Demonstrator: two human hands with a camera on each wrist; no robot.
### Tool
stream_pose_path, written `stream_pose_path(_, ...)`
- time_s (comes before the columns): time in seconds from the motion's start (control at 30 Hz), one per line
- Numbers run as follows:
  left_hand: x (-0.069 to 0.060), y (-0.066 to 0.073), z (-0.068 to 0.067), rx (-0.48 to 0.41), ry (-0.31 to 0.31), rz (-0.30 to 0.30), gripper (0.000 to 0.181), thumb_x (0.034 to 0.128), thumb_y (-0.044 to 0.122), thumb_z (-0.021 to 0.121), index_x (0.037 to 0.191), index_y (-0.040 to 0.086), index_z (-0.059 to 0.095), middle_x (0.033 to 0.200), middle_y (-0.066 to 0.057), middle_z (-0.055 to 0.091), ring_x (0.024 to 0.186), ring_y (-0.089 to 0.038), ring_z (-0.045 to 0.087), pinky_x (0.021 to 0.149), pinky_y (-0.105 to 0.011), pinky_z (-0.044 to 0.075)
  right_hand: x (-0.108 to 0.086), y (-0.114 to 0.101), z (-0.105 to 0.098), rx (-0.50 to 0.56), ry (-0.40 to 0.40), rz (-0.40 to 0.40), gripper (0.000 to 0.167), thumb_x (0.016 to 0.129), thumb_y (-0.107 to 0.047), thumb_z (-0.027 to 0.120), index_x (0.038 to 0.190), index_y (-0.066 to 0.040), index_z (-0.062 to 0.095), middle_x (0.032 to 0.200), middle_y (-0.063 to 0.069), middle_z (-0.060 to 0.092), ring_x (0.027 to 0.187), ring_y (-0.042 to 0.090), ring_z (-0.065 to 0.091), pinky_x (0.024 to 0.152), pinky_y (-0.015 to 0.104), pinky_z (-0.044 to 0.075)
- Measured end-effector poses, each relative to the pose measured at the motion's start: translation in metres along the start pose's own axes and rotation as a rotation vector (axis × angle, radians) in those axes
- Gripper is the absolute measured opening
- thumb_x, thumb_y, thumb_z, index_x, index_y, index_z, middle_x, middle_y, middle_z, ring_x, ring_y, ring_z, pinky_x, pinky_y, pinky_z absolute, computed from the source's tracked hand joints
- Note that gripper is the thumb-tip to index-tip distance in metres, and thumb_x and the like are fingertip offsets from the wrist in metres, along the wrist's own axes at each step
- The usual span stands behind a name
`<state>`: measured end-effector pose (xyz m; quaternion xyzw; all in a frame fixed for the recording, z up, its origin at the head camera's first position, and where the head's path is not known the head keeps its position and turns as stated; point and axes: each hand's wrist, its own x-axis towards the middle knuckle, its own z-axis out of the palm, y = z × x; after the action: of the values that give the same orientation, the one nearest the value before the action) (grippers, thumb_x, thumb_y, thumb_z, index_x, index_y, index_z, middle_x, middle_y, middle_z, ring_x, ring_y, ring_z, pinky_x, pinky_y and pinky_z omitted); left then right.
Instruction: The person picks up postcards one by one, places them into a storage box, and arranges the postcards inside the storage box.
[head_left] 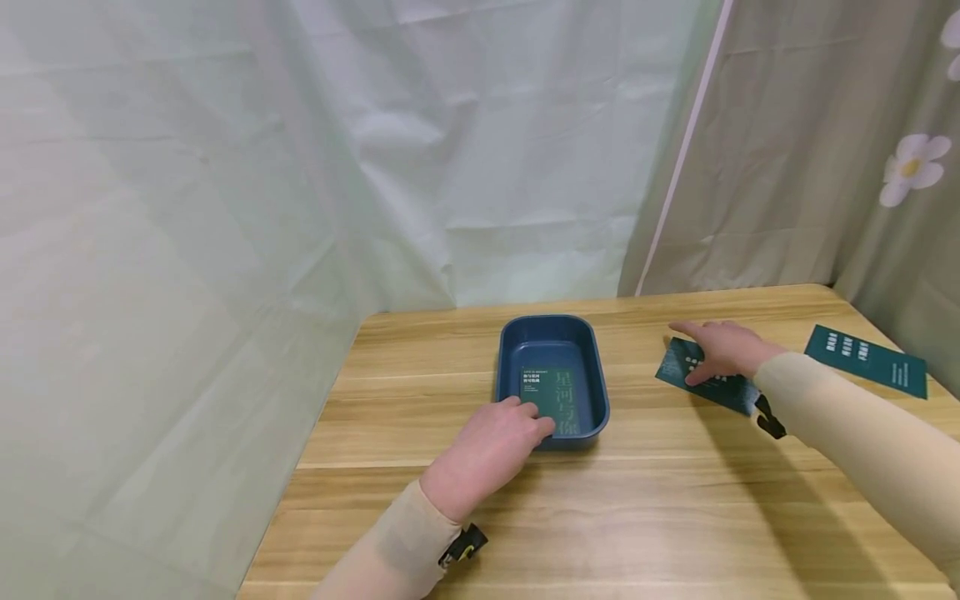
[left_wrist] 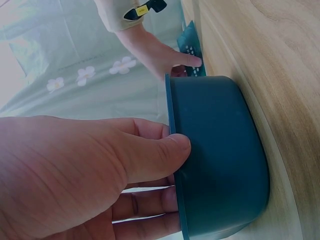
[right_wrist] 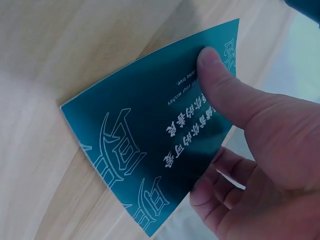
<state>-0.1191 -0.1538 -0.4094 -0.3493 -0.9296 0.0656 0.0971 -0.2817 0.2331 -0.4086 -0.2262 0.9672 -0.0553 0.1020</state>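
Note:
My left hand [head_left: 491,446] grips the near rim of a dark blue rectangular tub [head_left: 551,354], its thumb outside the wall in the left wrist view. Inside the tub lies a dark green printed card [head_left: 550,396]. To the right, my right hand [head_left: 727,348] pinches another teal card [right_wrist: 125,135] with white characters and outlined lettering. The thumb [right_wrist: 220,87] presses its printed face while other fingers are at the opposite edge, partly behind it. This card is tilted over the table.
A third teal card [head_left: 866,361] lies on the wooden table [head_left: 420,492] at the far right. Behind the table hang pale curtains [head_left: 487,167], with a flower-patterned part [head_left: 911,171] on the right.

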Motion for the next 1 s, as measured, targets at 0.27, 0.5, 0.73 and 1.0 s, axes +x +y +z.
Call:
stream_pose_path(0.27,0.0,0.0,0.001,-0.001,-0.005,0.001,0.024,0.101,0.006,0.08,0.114,0.026,0.084,0.1,0.003,0.077,0.079,-0.015,0.062,0.07,-0.027,0.056,-0.004,0.002,-0.005,0.021,0.03,-0.016,0.097,0.087,-0.018,0.095,0.164,0.004,0.041,0.118,0.025,0.074,0.081,0.024,0.068,0.069,0.047,0.055)
stream_pose_path(0.5,-0.001,-0.002,0.002,0.002,-0.004,-0.007,0.026,0.0997,0.004,0.081,0.114,0.025,0.084,0.101,0.003,0.078,0.08,-0.015,0.063,0.071,-0.027,0.057,-0.015,-0.008,-0.025,0.007,0.004,-0.092,0.087,0.09,0.0,0.088,0.164,0.002,0.042,0.132,0.035,0.069,0.081,0.025,0.07,0.064,0.042,0.054)
stream_pose_path(0.73,0.001,-0.003,0.003,0.003,-0.024,-0.012,0.026,0.1007,0.006,0.079,0.117,0.026,0.083,0.102,0.002,0.078,0.083,-0.015,0.064,0.073,-0.028,0.058,-0.016,-0.016,-0.034,0.038,-0.077,-0.129,0.08,0.093,0.009,0.08,0.164,-0.001,0.045,0.149,0.038,0.058,0.071,0.023,0.063,0.062,0.039,0.049)
stream_pose_path(1.0,0.003,-0.002,0.003,0.004,-0.014,-0.002,0.027,0.1,0.004,0.08,0.116,0.026,0.083,0.101,0.004,0.077,0.082,-0.015,0.064,0.072,-0.029,0.058,-0.019,-0.022,-0.05,0.176,-0.047,-0.13,0.057,0.101,0.008,0.07,0.154,0.001,0.051,0.135,0.036,0.062,0.058,0.022,0.061,0.056,0.042,0.055)
